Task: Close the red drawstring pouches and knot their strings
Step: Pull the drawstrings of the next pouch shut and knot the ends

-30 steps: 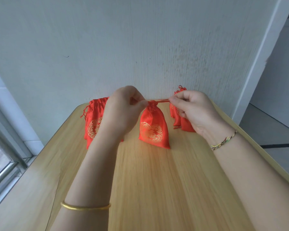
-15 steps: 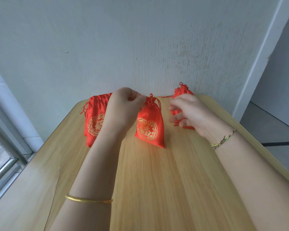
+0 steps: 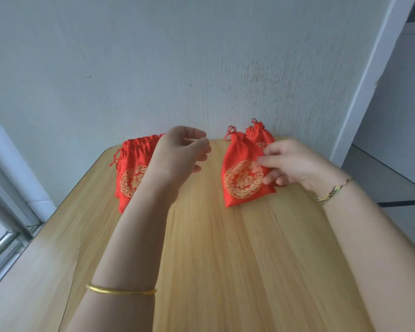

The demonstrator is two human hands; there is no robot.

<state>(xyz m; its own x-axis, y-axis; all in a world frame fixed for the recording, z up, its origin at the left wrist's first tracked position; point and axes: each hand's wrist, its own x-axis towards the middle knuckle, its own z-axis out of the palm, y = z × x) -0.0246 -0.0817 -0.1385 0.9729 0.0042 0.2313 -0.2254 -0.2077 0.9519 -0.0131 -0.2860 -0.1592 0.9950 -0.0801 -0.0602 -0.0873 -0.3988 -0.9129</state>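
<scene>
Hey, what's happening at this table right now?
A person is closing red drawstring pouches on a wooden table. The right hand grips a cinched pouch by its edge, just in front of another closed pouch near the wall. The left hand hovers empty, fingers loosely curled, by a stack of pouches with wide, uncinched tops.

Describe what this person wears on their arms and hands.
Both forearms are bare, no sleeves in view. Behind the left hand sits a gold bangle; behind the right hand, a thin braided bracelet of green, yellow and dark strands. No gloves or rings show.
</scene>
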